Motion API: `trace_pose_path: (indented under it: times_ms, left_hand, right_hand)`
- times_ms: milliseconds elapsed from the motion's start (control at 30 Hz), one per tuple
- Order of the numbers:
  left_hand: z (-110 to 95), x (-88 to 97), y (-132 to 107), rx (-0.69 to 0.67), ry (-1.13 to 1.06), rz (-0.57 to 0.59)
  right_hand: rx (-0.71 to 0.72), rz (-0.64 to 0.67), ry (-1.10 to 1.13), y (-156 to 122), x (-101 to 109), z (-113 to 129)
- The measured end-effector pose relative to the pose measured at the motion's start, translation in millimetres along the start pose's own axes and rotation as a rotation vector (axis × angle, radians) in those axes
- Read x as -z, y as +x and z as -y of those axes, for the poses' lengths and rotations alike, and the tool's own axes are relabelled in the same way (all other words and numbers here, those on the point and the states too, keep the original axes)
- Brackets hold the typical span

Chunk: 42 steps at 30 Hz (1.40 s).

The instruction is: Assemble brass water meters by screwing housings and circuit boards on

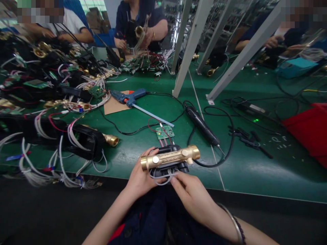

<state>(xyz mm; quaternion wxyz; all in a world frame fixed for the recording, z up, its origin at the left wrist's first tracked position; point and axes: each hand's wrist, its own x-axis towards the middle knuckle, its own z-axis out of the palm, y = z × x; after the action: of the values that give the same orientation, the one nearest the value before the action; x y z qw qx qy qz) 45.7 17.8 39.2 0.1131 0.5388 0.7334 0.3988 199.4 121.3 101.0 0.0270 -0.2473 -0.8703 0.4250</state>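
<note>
A brass pipe fitting (168, 159) with threaded ends lies across a black plastic housing (183, 166) close in front of me. My left hand (143, 173) is closed around the left side of this housing, thumb near the brass end. At the lower edge, my right hand (190, 187) pinches a looped grey cable (160, 182) between thumb and fingers. A green circuit board (165, 132) rests on the table just beyond the housing, joined to it by thin wires. The housing's underside is hidden.
Right of the board lies a black electric screwdriver (201, 124) with its cord. A blue glue gun (131, 98) rests on cardboard (112, 107). Wired black housings (84, 143) crowd the left. Grey metal posts (192, 47), a red bin (309, 131) and several co-workers stand beyond.
</note>
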Motion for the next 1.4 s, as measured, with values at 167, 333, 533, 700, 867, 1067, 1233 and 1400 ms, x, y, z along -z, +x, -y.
trace_pose_path:
  times_ms: [167,333,533,700,867,1067,1233,1400]
  left_hand:
    - [-1,1.6,-2,-0.008,0.000,0.006]
    - [-1,2.6,-2,0.005,-0.039,0.013]
    - [3,2.7,-4,0.042,-0.070,0.039]
    - [2,0.1,-3,0.058,-0.070,0.004]
    - [-1,0.7,-1,0.059,-0.062,0.000]
    - [0,0.5,0,0.086,-0.057,0.005]
    - [-1,1.9,0,0.093,-0.040,0.035]
    - [-3,3.7,1,0.095,-0.043,0.049]
  right_hand:
    - [-0.236,0.106,0.362,5,-16,-2]
    - [-0.276,0.052,0.539,11,-28,3]
    - [-0.265,0.163,0.576,17,-27,11]
    - [-0.438,0.161,0.590,4,-15,-3]
    - [-0.447,0.183,0.604,-3,-14,-8]
    - [-0.427,0.145,0.607,0,-21,-4]
    - [-0.370,0.171,0.502,0,-26,-8]
    - [-0.407,0.198,0.568,-1,-34,-14]
